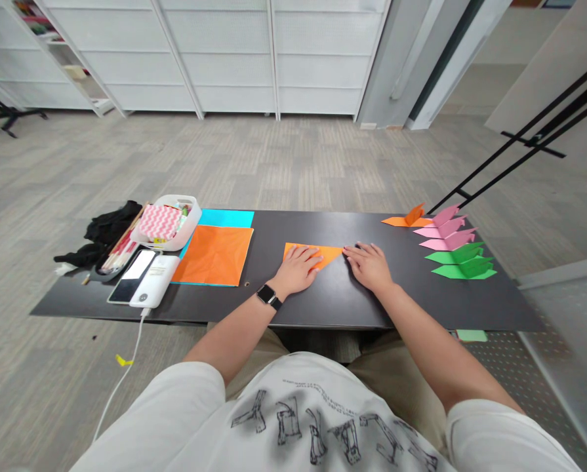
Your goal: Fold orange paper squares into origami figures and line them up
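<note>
A sheet of orange origami paper (pixel 330 253), folded into a triangle, lies on the dark table in front of me. Flat on its left part rests my left hand (pixel 299 267), fingers stretched out, hiding much of the paper. My right hand (pixel 369 264) lies at the paper's right tip, fingertips touching it or just beside it, the other fingers spread on the tabletop. To the left is a stack of square paper, with an orange sheet (pixel 215 255) on top and a blue sheet (pixel 227 217) showing behind.
Folded paper birds stand in a row at the right: an orange bird (pixel 405 217), pink birds (pixel 445 229) and green birds (pixel 463 262). At the left are a white basket (pixel 191 223), a phone (pixel 134 276), a white power bank (pixel 154 280) with a cable, and black cloth (pixel 111 223).
</note>
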`<state>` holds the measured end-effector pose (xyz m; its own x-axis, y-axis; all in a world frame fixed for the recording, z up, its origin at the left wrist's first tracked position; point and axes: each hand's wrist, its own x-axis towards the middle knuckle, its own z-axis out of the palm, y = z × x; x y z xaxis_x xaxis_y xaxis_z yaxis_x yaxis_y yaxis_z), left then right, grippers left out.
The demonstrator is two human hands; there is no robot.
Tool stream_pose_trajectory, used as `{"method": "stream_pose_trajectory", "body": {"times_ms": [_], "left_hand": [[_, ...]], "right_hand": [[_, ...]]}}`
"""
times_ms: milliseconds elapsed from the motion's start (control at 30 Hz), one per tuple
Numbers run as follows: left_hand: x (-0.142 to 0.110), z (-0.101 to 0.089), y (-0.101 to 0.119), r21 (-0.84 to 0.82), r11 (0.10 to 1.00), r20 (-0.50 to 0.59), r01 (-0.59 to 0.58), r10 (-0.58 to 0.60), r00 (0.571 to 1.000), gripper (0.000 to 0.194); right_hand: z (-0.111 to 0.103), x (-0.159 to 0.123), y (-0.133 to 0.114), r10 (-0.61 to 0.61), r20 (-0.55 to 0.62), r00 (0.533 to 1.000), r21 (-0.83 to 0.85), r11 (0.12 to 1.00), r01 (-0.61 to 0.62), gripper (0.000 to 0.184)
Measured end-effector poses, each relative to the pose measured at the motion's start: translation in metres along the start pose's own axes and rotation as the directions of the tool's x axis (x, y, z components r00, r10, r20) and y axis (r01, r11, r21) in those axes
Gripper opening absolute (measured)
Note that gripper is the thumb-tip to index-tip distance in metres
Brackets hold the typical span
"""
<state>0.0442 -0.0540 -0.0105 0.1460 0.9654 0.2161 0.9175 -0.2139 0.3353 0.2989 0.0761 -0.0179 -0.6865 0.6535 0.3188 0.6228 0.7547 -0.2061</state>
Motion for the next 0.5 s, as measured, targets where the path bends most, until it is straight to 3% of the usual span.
{"method": "stream_pose_trajectory", "body": {"times_ms": [133, 233, 367, 500], "left_hand": [[0.000, -0.001, 0.002, -0.008, 1.000, -0.003, 0.008, -0.008, 1.000, 0.044], [0.001, -0.002, 0.003, -0.004, 1.000, -0.010, 0.005, -0.005, 1.000, 0.044], [0.000, 0.000, 0.001, -0.012, 1.000, -0.012, -0.005, 0.005, 1.000, 0.044], [0.001, 0.001, -0.001, -0.012, 1.000, -0.015, 0.006, -0.007, 1.000, 0.043]], "right_hand": [[0.003, 0.004, 0.014, 0.050, -0.061, 0.997, -0.001, 0.999, -0.050, 0.040], [0.001, 0.005, 0.011, 0.136, -0.153, 0.979, 0.005, 0.991, -0.137, 0.042], [0.002, 0.010, -0.017, 0.057, -0.114, 0.992, 0.061, 0.997, -0.050, 0.039], [0.018, 0.018, -0.051, 0.019, -0.063, 0.998, 0.090, 0.996, -0.014, 0.036]]}}
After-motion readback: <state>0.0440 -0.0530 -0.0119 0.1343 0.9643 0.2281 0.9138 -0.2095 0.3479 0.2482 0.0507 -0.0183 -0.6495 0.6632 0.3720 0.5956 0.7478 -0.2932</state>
